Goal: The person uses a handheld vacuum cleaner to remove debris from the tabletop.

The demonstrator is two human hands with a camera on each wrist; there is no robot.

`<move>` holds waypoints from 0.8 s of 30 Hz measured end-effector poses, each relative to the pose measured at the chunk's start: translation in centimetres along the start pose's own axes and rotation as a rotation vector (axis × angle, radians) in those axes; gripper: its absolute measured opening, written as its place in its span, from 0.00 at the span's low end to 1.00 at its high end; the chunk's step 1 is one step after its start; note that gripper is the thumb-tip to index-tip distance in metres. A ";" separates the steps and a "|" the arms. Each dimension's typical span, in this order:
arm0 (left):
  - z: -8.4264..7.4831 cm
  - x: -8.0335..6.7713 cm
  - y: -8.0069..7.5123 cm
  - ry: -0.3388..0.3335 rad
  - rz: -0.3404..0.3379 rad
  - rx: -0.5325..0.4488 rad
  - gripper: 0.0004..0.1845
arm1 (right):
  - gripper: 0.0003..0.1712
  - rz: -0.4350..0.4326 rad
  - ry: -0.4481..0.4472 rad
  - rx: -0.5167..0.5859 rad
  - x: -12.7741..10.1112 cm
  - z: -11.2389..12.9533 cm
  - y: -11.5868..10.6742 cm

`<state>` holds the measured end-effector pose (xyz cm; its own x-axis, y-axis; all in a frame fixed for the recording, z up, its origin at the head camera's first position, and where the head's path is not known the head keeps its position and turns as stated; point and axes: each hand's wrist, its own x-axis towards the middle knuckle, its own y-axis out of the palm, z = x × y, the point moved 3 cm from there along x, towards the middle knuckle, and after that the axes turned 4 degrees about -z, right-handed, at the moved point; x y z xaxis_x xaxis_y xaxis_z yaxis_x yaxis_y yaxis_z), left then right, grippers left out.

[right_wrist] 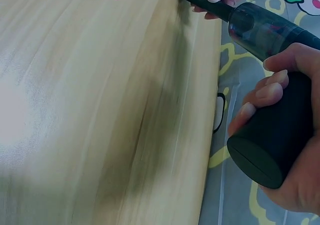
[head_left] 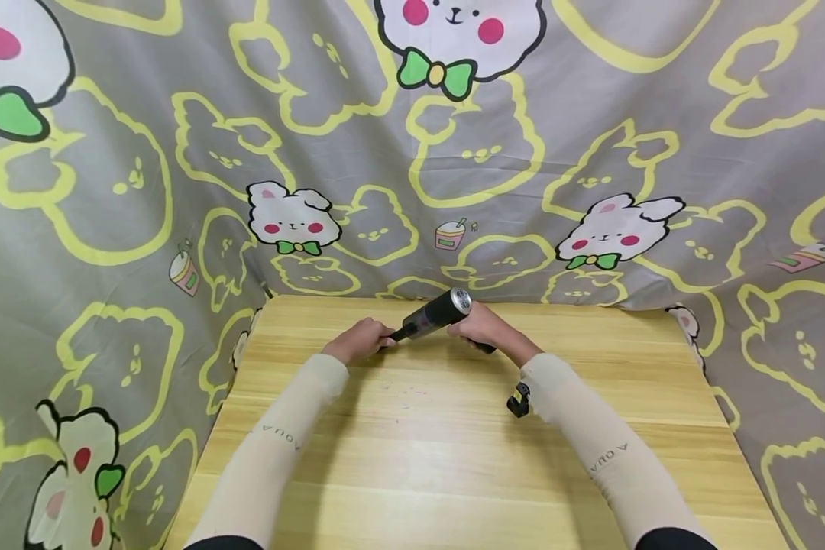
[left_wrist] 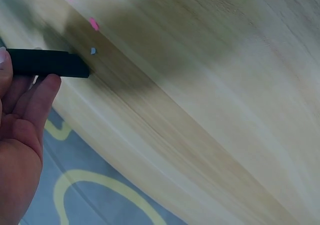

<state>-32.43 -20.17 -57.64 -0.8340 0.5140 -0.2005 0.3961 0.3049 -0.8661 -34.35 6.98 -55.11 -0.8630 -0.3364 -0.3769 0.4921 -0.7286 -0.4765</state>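
A black handheld vacuum (head_left: 435, 316) with a silver rear cap is held over the far middle of the wooden table (head_left: 454, 466). My right hand (head_left: 480, 327) grips its handle (right_wrist: 272, 145), fingers curled round it. My left hand (head_left: 359, 341) pinches the slim black nozzle (left_wrist: 47, 63) at the front end. In the right wrist view the smoky clear dust chamber (right_wrist: 260, 30) sits between both hands. Small pink and blue paper bits (left_wrist: 93, 24) lie on the wood by the nozzle tip, also as faint paper bits (head_left: 404, 397) in the head view.
A grey cartoon-rabbit cloth (head_left: 412, 153) hangs behind and drapes round the table's sides. A black wrist strap buckle (head_left: 519, 400) hangs under my right forearm. Bare wood stretches toward me.
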 end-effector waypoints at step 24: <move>0.0 -1.3 0.4 -0.012 -0.008 -0.013 0.19 | 0.17 0.039 0.014 0.007 -0.7 0.4 0.7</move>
<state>-31.21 -20.69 -57.71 -0.8419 0.5016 -0.1989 0.3938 0.3193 -0.8619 -33.46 6.46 -54.93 -0.8417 -0.3558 -0.4062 0.5240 -0.7197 -0.4554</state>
